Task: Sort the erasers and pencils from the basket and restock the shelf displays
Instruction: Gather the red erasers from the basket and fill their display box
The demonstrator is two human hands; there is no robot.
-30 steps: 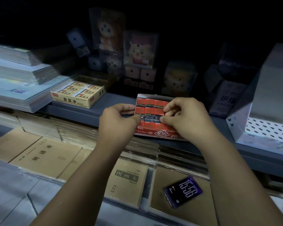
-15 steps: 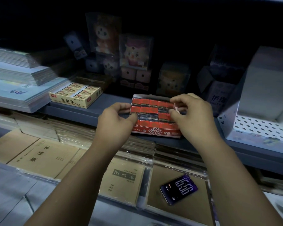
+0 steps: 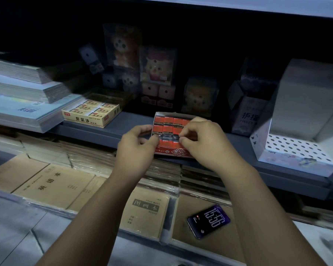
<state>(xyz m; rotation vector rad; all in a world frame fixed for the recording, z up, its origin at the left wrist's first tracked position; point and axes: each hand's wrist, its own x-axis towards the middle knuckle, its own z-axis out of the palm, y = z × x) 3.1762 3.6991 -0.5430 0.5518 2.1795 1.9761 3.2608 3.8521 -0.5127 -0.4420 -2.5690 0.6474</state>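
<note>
The left hand (image 3: 136, 145) grips the left wall of an open red cardboard display box (image 3: 181, 152), with the thumb on top and the fingers curled behind. The right hand (image 3: 202, 143) pinches thumb and forefinger on one of the small red-sleeved erasers (image 3: 168, 120) packed in rows inside; I cannot tell whether it is lifted. The box sits at the front edge of a dark grey metal shelf (image 3: 131, 120). To its left stands a yellow cardboard eraser box (image 3: 90, 114), beside stacked pale blue notebooks (image 3: 27, 112). To its right stands a white dotted display tray (image 3: 296, 150). Below lie brown kraft exercise books (image 3: 52, 185) and a dark phone (image 3: 209, 220), face up.
</note>
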